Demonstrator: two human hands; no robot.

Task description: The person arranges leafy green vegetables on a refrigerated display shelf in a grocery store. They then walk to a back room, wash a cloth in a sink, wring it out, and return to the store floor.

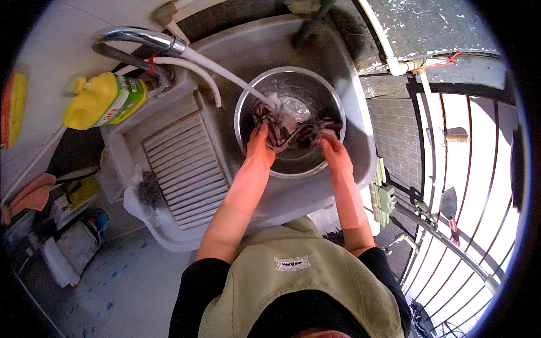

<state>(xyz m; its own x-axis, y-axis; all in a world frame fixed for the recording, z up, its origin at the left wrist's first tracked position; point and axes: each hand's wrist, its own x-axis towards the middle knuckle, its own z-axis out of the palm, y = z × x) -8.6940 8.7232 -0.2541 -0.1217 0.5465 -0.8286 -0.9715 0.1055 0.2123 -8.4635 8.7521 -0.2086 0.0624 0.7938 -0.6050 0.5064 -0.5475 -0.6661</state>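
Both gloved hands, left hand (260, 147) and right hand (333, 151), grip closed on dark stringy clumps (298, 132) inside the steel bowl (248, 104), mid-sink (349, 67). Clumps look wet, limp, slippery, light; best gathered by the bunch. Water stream (225, 73) lands at the bowl's far-left rim.

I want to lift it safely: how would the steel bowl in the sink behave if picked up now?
The steel bowl probably feels heavy, since water from the hose runs into it. Its wet, smooth rim is likely slippery, even for the gloved left hand and right hand. It may slosh if tilted.
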